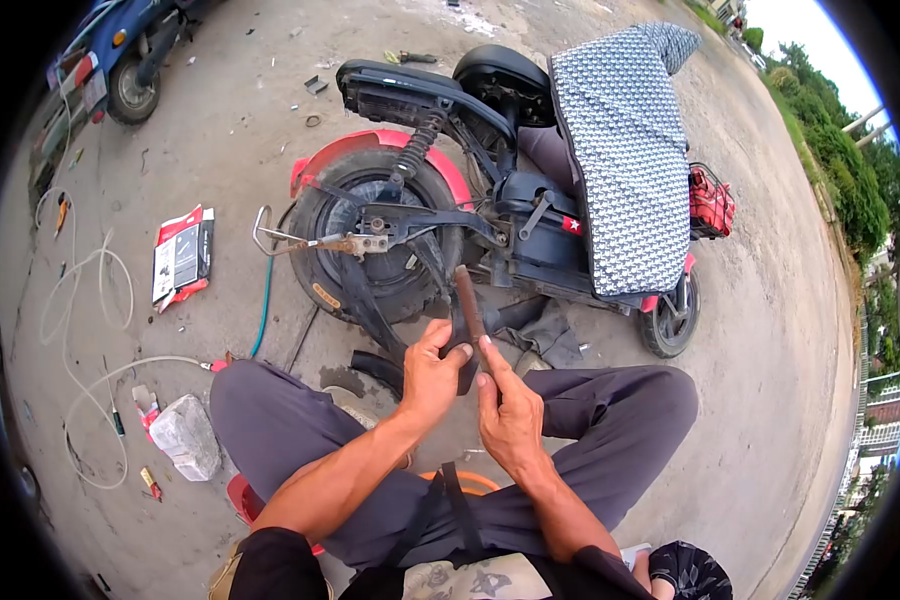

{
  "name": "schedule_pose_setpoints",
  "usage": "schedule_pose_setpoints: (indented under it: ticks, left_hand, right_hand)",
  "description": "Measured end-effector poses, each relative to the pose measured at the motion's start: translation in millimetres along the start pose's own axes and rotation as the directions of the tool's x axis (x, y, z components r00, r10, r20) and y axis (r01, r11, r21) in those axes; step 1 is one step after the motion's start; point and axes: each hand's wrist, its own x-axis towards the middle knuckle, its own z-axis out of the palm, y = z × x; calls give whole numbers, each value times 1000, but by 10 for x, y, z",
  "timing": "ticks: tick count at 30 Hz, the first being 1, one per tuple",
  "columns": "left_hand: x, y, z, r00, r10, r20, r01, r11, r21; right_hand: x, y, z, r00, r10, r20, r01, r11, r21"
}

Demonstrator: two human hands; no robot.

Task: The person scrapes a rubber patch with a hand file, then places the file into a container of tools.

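our left hand [432, 375] clamped on one black, rubbery tube [466, 374] | our right hand [511, 412] clamped on one flat, rust-brown bar [467, 302] | both things near one round wheel [312, 262]

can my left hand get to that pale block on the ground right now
Probably, with some leaning: the block sits on open ground, but your left leg is in between, and your left hand would have to let go of the rubber.
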Motion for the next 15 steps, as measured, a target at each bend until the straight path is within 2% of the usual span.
schedule_pose_setpoints:
  ticks: [4,5,8,10,11,12,15]
  left_hand:
    - [-10,49,29,998,62,29,-64,995,70]
    - [-29,36,36,999,31,31,-32,998,53]
    - [30,-24,14,1000,14,22,-15,1000,12]
    - [-11,-13,6,999,-35,32,38,995,-95]
    - [-5,-14,18,998,-59,35,64,985,-158]
    - [8,-22,49,993,-113,17,113,948,-296]
    - [13,65,65,980,-195,36,191,878,-438]
  right_hand:
    - [-185,41,-20,1000,-17,-26,17,1000,-17]
    - [-210,33,-11,998,-18,-59,17,1000,-16]
    - [280,-3,16,997,78,17,-79,995,66]
    - [447,-93,-63,982,175,71,-183,973,142]
    - [402,-28,-71,989,150,20,-151,973,177]
    - [352,40,-77,992,124,-32,-115,971,208]
    - [120,136,-136,989,146,-33,-137,969,206]
